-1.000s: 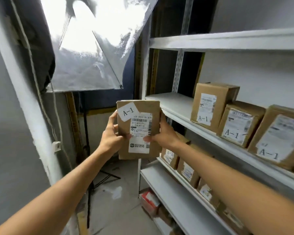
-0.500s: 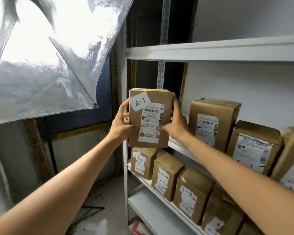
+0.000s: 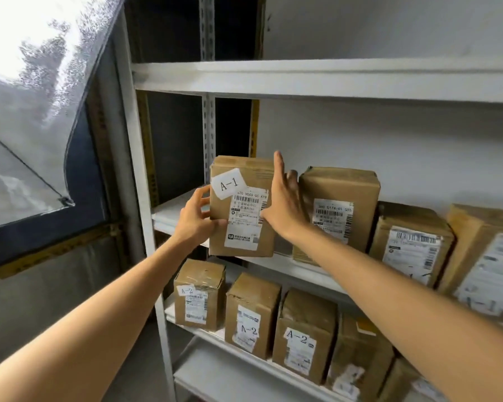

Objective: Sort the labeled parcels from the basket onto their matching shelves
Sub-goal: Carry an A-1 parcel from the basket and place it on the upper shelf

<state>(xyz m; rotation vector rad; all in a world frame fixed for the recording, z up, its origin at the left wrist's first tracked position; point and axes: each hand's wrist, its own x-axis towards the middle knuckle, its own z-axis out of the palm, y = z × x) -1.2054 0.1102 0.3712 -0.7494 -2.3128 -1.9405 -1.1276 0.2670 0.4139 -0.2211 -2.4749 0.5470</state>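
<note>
At the left end of the white metal shelf (image 3: 169, 214), the brown cardboard parcel labelled A-1 (image 3: 241, 175) stands upright at the front lip, just beside another brown cardboard box (image 3: 340, 187). The left hand (image 3: 195, 221) curls round the parcel's left edge. The right hand (image 3: 283, 204) lies flat, fingers straight, against its right side. Best, I judge, to slide it straight back, label outward, drawing the right hand out before the gap to the neighbouring box closes.
</note>
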